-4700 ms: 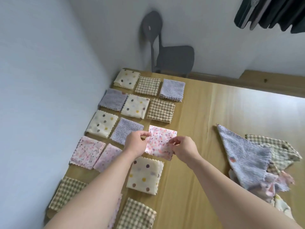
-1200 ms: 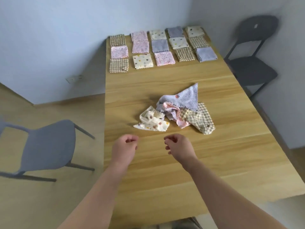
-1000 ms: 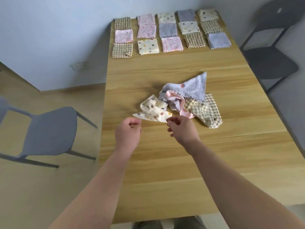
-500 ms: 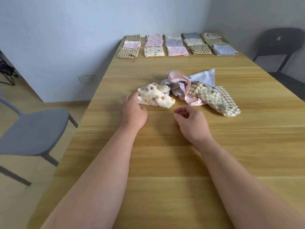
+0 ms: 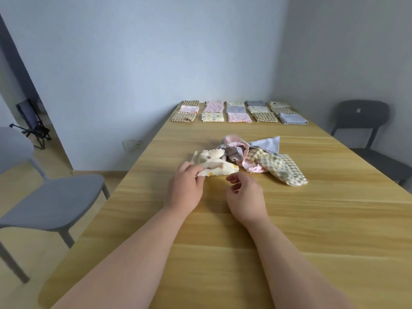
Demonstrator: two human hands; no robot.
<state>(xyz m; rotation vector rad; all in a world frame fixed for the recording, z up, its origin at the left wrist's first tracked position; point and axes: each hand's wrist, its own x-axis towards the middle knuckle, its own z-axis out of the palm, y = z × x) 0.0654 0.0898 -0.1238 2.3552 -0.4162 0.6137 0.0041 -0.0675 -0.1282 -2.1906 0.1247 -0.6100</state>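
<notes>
Head view: the cream dotted cloth [image 5: 216, 167] is pinched at its near left edge by the left hand [image 5: 187, 186], with thumb and fingers curled over the hem. The rest of it is left crumpled on the table [image 5: 223, 253], at the left end of the loose pile [image 5: 267, 159] and touching it. The edge grip is judged as chosen so one piece can be drawn off the pile without dragging the others.

The right hand [image 5: 245, 197] is held just beside the cloth's near right corner, fingers loosely curled, nothing gripped. It is probably staged to take that corner for spreading.

Folded squares [image 5: 238, 111] are laid in neat rows at the far end, well apart from the pile, so finished pieces are kept out of the work zone. A grey chair [image 5: 51, 204] is seen left and a dark chair [image 5: 361, 121] far right.
</notes>
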